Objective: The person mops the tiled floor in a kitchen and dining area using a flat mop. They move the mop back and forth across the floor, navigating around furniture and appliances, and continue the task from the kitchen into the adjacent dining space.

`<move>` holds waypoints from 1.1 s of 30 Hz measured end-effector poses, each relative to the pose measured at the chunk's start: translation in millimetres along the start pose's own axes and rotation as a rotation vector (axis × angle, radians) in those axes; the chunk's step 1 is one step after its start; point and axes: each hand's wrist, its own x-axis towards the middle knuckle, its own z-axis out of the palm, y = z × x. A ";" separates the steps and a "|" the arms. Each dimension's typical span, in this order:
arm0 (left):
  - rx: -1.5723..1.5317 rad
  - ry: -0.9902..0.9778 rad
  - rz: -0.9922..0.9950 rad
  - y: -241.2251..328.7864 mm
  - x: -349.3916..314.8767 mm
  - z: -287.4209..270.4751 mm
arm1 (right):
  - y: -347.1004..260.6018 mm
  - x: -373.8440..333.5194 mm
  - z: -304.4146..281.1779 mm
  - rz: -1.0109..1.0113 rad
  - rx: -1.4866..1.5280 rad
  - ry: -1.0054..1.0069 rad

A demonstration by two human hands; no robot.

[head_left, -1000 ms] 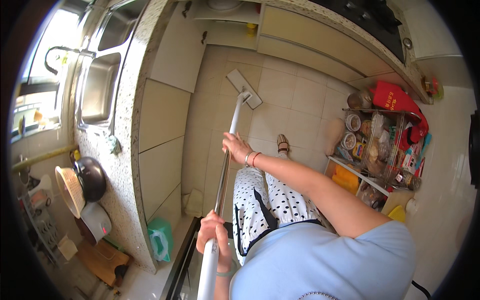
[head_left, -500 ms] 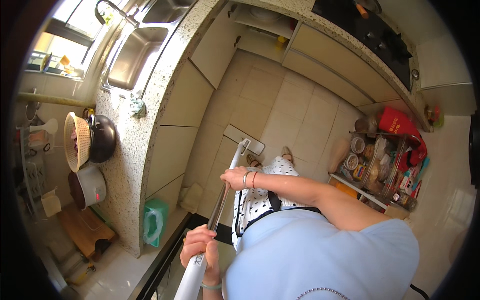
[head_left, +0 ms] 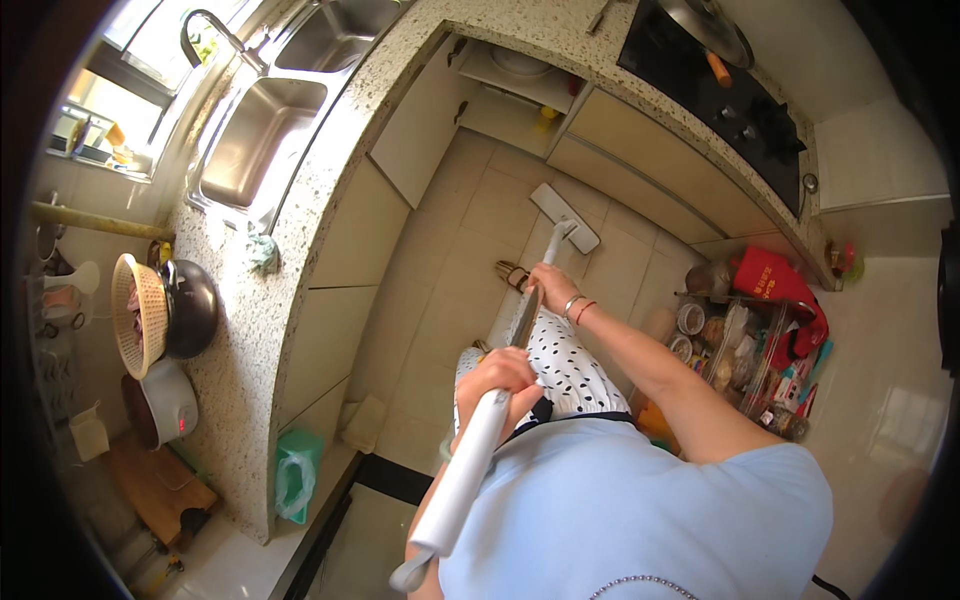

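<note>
Both of my hands are closed around the long handle of a flat mop (head_left: pixel 470 465). My left hand (head_left: pixel 498 382) wraps the pole near the thick white upper grip, close to my body. Farther down, my right hand (head_left: pixel 548 287) grips the pole, with a bracelet and a red string at the wrist. The white rectangular mop head (head_left: pixel 565 217) lies on the beige floor tiles (head_left: pixel 468 245), ahead of my feet and near the drawers under the stove. My palms and the pole hide parts of my fingers.
To the right stands a wire rack (head_left: pixel 745 350) packed with jars and bags. A speckled counter (head_left: pixel 330 170) with a sink (head_left: pixel 262 135) runs along the left. Below its end is a green bin (head_left: pixel 297 475). A cupboard door (head_left: pixel 412 125) hangs open at the far side.
The mop head has slid forward and to the right across the tiles. Both hands moved right and farther from me with the pole, and my feet have shifted.
</note>
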 end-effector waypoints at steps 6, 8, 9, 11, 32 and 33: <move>0.055 -0.054 -0.039 -63.2 68.0 32.1 | 59.1 33.4 -31.0 0.146 0.103 0.240; 0.031 -0.049 -0.065 -66.5 94.5 34.7 | 67.2 46.8 -26.1 0.191 0.158 0.349; 0.030 -0.041 -0.077 -69.2 107.0 28.6 | 55.9 57.9 -21.1 0.209 0.189 0.398; -0.022 -0.043 -0.100 -71.3 139.4 24.6 | 66.2 82.2 -13.2 0.215 0.290 0.493; 0.159 0.538 -0.100 -66.2 205.2 -20.9 | 11.5 279.6 -17.8 0.640 1.521 -0.200; 0.147 0.533 -0.097 -65.1 206.8 -16.1 | 29.9 278.0 -18.7 0.654 1.501 -0.177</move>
